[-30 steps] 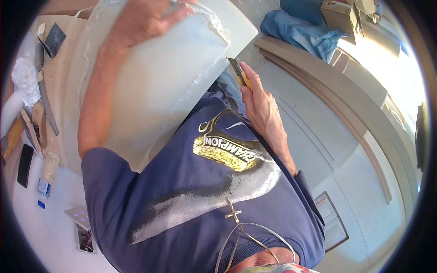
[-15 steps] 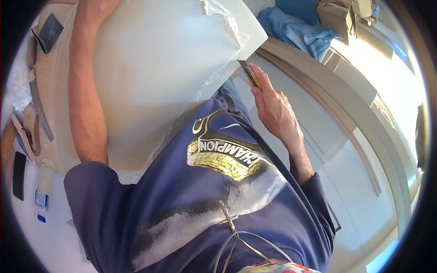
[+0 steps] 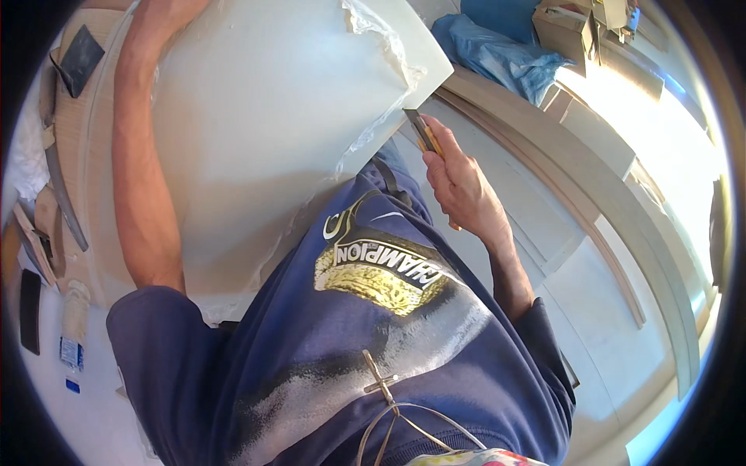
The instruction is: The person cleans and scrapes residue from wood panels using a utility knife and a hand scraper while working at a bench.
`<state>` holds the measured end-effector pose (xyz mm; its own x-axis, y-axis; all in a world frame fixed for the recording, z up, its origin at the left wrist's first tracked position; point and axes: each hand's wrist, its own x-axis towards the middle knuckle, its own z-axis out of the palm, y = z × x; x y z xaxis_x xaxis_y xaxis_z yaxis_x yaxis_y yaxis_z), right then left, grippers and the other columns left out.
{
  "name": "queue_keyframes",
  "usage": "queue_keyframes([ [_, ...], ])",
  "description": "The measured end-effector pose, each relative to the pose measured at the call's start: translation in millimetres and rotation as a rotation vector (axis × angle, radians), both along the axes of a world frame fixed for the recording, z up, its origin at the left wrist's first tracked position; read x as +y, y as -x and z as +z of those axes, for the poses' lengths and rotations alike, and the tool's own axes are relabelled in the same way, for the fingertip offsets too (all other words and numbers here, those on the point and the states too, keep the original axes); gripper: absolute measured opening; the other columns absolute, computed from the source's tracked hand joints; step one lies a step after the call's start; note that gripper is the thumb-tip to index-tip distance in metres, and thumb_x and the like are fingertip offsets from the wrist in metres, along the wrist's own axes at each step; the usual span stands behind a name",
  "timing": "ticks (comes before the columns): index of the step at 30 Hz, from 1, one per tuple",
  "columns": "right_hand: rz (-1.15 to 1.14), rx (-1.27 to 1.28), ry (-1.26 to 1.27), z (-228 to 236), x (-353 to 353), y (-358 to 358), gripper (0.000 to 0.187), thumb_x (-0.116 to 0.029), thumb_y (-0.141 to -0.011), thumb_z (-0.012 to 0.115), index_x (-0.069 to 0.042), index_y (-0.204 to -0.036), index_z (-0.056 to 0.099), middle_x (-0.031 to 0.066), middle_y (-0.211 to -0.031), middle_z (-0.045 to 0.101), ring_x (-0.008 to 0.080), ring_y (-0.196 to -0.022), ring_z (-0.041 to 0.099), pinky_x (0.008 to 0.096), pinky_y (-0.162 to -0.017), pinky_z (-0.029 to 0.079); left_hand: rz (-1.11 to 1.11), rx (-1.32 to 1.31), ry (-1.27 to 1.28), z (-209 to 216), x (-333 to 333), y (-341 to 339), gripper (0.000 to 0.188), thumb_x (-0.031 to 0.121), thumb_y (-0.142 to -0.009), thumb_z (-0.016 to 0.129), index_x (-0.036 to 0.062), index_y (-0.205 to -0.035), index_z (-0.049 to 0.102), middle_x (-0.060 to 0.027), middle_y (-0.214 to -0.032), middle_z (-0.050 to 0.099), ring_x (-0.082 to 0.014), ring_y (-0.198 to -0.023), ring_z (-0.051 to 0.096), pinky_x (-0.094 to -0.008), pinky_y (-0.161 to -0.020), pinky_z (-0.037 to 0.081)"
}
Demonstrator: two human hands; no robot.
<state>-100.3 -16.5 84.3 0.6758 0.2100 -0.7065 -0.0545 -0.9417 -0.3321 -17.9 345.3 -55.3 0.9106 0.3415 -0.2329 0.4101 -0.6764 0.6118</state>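
Observation:
A large pale, smooth panel (image 3: pixel 256 132) lies in front of me, reaching to my lap. Crumpled translucent film (image 3: pixel 388 50) runs ragged along its right edge and down its near edge. My right hand (image 3: pixel 466 190) grips a utility knife (image 3: pixel 427 133) with a yellow and dark handle. Its dark blade points up and left, by the panel's edge just below the right corner; whether it touches is unclear. My left arm stretches along the panel's left side. Of my left hand (image 3: pixel 175 9), only the part near the wrist shows at the top edge; its fingers are out of sight.
At left lie a dark sheet of abrasive paper (image 3: pixel 80 60), a black flat strip (image 3: pixel 29 312) and a clear bottle (image 3: pixel 73 330). Blue plastic sheeting (image 3: pixel 497 58) and a cardboard box (image 3: pixel 567 35) stand at the far right. Long curved-looking boards (image 3: pixel 590 163) run down the right side.
My right hand has shifted slightly left with the knife, the blade tip a little lower along the panel's edge. My left arm keeps nearly the same place.

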Motion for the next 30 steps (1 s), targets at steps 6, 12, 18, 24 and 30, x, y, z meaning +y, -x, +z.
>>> queue_keyframes([
  [6,-0.165,0.194,-0.029,4,2,-8,0.045,-0.015,-0.107,0.048,-0.008,-0.150,0.038,0.0202,-0.078,0.066,0.0353,-0.065,0.067,0.0462,-0.065,0.053,0.005,0.035,-0.024,6,-8,-2,0.069,0.051,-0.106,0.047,-0.0049,-0.146,0.051,-0.0275,-0.149,0.053,-0.0400,-0.141,0.049,-0.0468,-0.118,0.037],
  [12,-0.381,0.353,-0.136,6,6,-6,0.048,-0.023,-0.110,0.046,-0.007,-0.154,0.035,0.0025,-0.073,0.051,0.0096,-0.055,0.052,0.0282,-0.048,0.046,0.013,0.048,-0.026,3,-2,4,0.068,0.049,-0.106,0.047,-0.0047,-0.147,0.050,-0.0270,-0.149,0.053,-0.0396,-0.141,0.049,-0.0465,-0.118,0.037],
  [18,-0.476,0.377,-0.224,1,5,5,0.049,-0.025,-0.111,0.043,-0.008,-0.156,0.032,0.0013,-0.075,0.050,0.0079,-0.054,0.050,0.0260,-0.048,0.045,0.001,0.069,-0.036,2,-4,1,0.068,0.050,-0.106,0.046,-0.0033,-0.149,0.049,-0.0260,-0.150,0.052,-0.0389,-0.142,0.048,-0.0469,-0.119,0.036],
  [24,-0.427,0.332,-0.149,0,9,10,0.049,-0.020,-0.109,0.046,-0.008,-0.154,0.032,0.0084,-0.075,0.056,0.0158,-0.057,0.057,0.0339,-0.052,0.049,0.050,0.085,-0.057,7,-6,4,0.070,0.052,-0.106,0.046,-0.0024,-0.148,0.050,-0.0260,-0.150,0.052,-0.0385,-0.142,0.048,-0.0466,-0.119,0.035],
  [30,-0.098,0.049,-0.063,2,6,14,0.050,-0.011,-0.106,0.048,-0.009,-0.154,0.033,0.0342,-0.101,0.068,0.0541,-0.093,0.066,0.0570,-0.080,0.050,0.025,0.047,-0.025,4,-1,7,0.069,0.052,-0.105,0.047,-0.0039,-0.145,0.052,-0.0269,-0.148,0.054,-0.0384,-0.140,0.050,-0.0457,-0.118,0.036],
])
